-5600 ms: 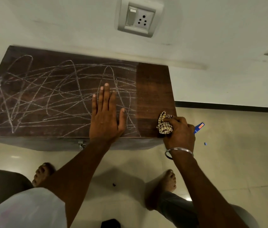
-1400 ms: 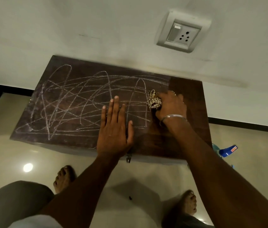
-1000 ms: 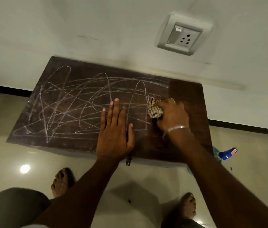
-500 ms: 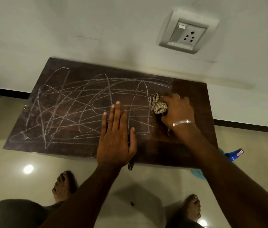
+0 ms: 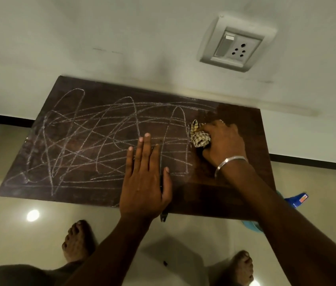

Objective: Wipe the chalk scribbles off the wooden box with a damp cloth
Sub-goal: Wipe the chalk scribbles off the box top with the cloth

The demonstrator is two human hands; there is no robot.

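Observation:
A dark wooden box (image 5: 92, 190) stands against the wall, its top covered with white chalk scribbles (image 5: 92, 141) across the left and middle. The right strip of the top shows bare, clean wood. My right hand (image 5: 222, 141) is shut on a bunched checked cloth (image 5: 199, 136) and presses it on the top at the right edge of the scribbles. My left hand (image 5: 145, 178) lies flat on the box near its front edge, fingers spread, holding nothing.
A blue spray bottle (image 5: 296, 200) stands on the floor right of the box, partly hidden by my right arm. A wall socket (image 5: 236, 45) sits above the box. My bare feet (image 5: 78, 240) are on the glossy tiled floor in front.
Over the last seconds my right hand carried the cloth from the box's front right corner up onto the top. In the last half second it has held its place at the scribbles' right edge.

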